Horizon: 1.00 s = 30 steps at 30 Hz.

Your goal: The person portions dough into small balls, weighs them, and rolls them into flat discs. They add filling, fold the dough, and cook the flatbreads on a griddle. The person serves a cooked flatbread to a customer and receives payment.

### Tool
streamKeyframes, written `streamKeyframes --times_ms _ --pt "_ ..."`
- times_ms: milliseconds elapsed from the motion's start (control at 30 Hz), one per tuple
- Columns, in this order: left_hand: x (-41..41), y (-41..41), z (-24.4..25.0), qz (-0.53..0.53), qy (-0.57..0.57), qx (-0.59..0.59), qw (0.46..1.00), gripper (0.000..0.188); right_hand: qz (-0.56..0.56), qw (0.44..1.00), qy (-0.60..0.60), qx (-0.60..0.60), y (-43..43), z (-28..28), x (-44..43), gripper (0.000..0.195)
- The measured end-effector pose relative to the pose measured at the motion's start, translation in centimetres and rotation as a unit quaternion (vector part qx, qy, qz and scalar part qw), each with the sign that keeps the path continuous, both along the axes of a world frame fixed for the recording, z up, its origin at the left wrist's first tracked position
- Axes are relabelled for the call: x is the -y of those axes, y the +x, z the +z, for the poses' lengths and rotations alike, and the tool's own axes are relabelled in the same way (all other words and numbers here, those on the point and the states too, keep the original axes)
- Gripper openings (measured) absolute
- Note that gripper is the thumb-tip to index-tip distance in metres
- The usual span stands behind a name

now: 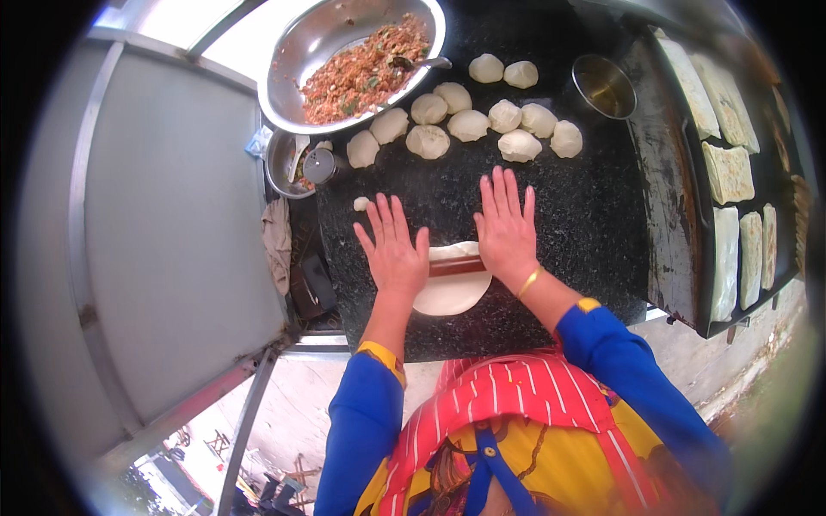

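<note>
Flat on the ends of a reddish-brown wooden rolling pin (455, 266) lie my left hand (395, 255) and my right hand (508, 232), fingers stretched forward and spread. Neither hand curls around the pin; its ends are hidden under my palms. Beneath the pin is a flattened sheet of pale dough (452, 294), its far edge showing beyond the pin. A small lump of dough (361, 204) sits by my left fingertips. Past my hands, several dough balls (428, 141) rest on the black speckled worktop (568, 213).
A steel bowl of reddish filling (277, 97) with a spoon (433, 62) stands at the back left. Near it are a smaller bowl (276, 169) and a perforated-lid shaker (319, 166). A metal cup of yellowish liquid (604, 87) stands back right. Filled flatbreads (728, 173) lie on the griddle (698, 258).
</note>
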<state>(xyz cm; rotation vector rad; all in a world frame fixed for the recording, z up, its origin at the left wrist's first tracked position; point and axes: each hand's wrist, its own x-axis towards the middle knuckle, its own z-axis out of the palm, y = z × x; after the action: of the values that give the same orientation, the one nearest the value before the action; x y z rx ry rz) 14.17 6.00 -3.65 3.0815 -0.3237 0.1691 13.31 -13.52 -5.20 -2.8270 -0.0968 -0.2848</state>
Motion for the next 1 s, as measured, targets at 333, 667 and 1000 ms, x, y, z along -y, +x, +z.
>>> streamKeyframes --times_ms 333,667,1000 --pt "0.5 0.1 0.4 -0.080 -0.018 -0.016 0.997 0.067 -0.009 0.999 0.000 -0.037 -1.4 -0.4 0.5 0.059" --pt "-2.8 -7.0 0.6 -0.306 -0.056 -0.110 0.944 0.056 -0.007 0.997 0.020 -0.070 -14.6 1.3 -1.4 0.055" --pt "-6.2 -0.1 3.8 -0.514 -0.132 -0.080 0.844 0.051 -0.155 0.923 0.346 -0.069 -20.1 2.6 -13.9 0.060"
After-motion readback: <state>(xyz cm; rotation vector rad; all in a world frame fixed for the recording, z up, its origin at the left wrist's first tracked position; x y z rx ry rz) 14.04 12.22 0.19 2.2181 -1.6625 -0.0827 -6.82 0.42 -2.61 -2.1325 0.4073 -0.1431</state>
